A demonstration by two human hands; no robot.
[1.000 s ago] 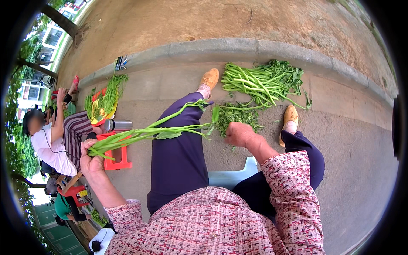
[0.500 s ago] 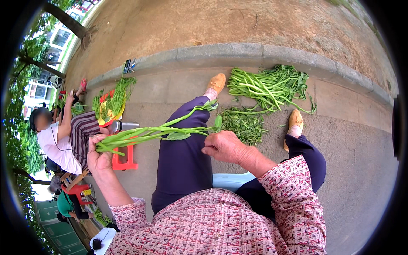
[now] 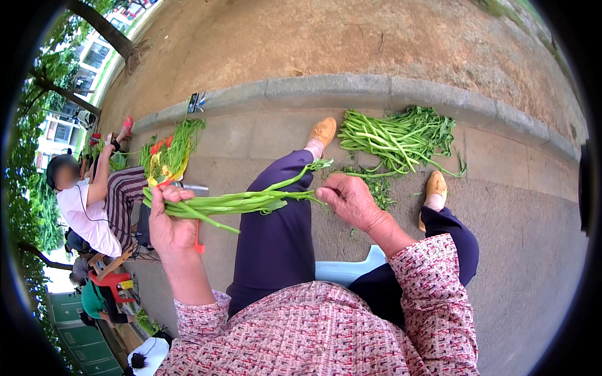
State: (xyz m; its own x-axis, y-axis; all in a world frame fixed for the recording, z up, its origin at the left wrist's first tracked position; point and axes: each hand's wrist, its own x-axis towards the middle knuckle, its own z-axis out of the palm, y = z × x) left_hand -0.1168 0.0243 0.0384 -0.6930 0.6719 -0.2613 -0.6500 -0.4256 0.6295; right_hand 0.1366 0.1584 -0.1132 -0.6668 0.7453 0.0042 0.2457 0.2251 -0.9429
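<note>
My left hand (image 3: 172,229) is closed round a bunch of long green vegetable stems (image 3: 232,203), which stretch level to the right above my left thigh. One loose stem of the bunch slants down toward me. Close to the leafy right end, my right hand (image 3: 351,199) is pinched, thumb against fingers, at the tip of a stem. A large heap of leafy green stems (image 3: 389,138) lies on the pavement beyond, between my shoes. Picked leaves (image 3: 378,189) lie nearer, partly hidden behind my right hand.
A stone kerb (image 3: 326,89) runs across the far side, with bare earth past it. At left sits a person in a white top (image 3: 88,210), beside more greens (image 3: 175,147) and a metal flask (image 3: 195,188). A light blue stool (image 3: 351,268) is beneath me.
My left hand has moved right and slightly down with the stems, which are more tightly bunched. My right hand has risen slightly and shifted right, now meeting a stem tip.
</note>
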